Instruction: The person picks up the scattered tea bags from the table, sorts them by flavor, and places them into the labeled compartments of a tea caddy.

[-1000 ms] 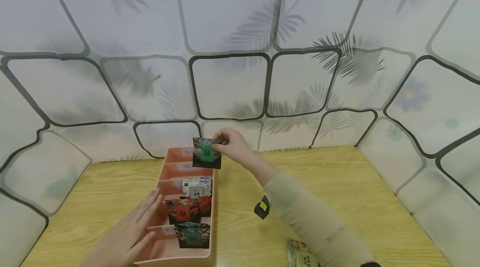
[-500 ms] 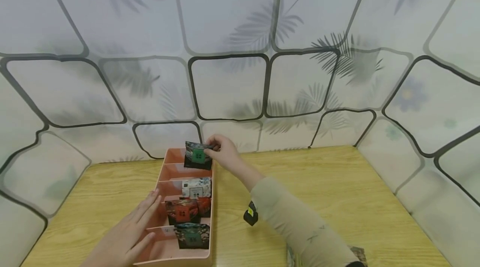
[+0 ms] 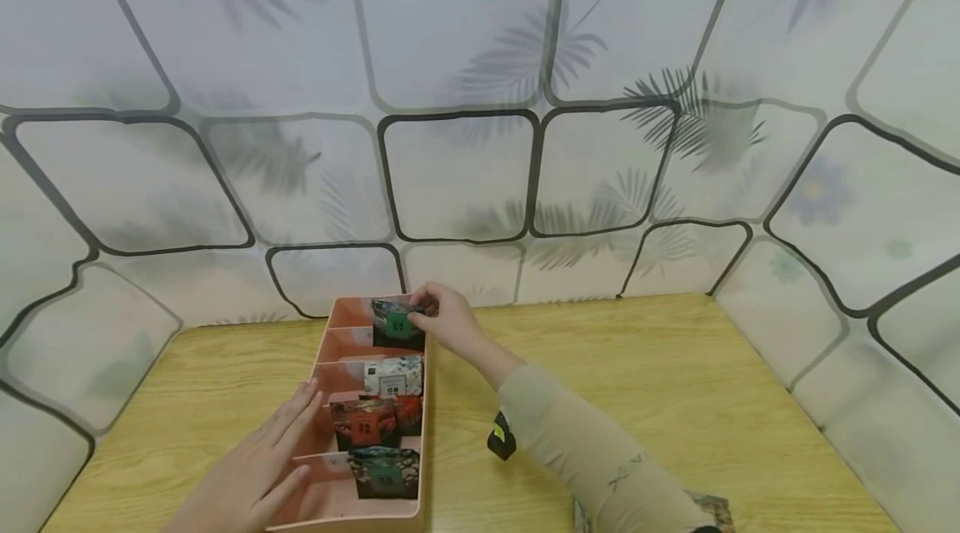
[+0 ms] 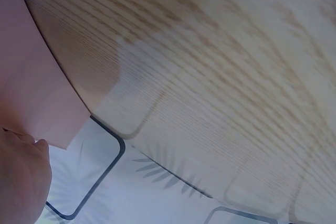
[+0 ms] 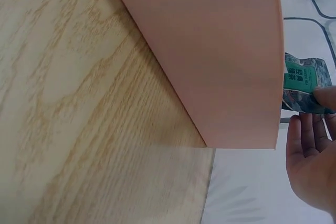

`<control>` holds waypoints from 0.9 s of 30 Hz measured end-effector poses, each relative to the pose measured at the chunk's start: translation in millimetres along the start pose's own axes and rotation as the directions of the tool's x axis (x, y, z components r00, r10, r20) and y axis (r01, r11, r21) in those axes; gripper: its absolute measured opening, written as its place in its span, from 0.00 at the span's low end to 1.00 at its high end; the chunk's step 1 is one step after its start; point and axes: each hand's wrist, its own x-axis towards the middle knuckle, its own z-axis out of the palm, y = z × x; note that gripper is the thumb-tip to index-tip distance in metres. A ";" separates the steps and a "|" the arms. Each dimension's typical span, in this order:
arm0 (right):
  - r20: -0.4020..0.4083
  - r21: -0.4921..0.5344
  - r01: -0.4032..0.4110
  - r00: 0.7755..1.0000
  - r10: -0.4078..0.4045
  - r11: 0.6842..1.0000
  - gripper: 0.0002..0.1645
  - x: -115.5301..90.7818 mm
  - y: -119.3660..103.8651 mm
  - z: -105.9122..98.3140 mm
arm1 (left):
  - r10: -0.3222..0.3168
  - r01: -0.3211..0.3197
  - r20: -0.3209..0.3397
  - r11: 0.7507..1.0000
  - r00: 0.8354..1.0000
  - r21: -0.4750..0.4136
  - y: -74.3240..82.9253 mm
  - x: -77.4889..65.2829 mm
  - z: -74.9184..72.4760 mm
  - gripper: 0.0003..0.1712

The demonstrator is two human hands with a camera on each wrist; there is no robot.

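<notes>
My right hand pinches a dark tea sachet with a green label by its right edge. That sachet hangs over the far end of the pink divided box. In the right wrist view, the box wall hides part of the sachet. My left hand lies with straight fingers along the box's left rim. Inside the box, nearer to me, are a white sachet, red-labelled sachets and another green-labelled sachet, in separate compartments.
On the wooden table, a small black packet with a yellow-green label lies beside my right sleeve. More packets lie partly under that sleeve at the front. A patterned curtain stands behind the table.
My right hand has moved left and down, bringing the green-labelled sachet lower into the far end of the box. The left hand has stayed in place.
</notes>
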 end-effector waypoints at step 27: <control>-0.004 -0.153 0.016 1.000 -0.016 0.988 0.04 0.3 10.8 12.8 | -0.052 0.052 0.009 0.999 0.999 -0.011 4.6 -0.7 -4.0 0.48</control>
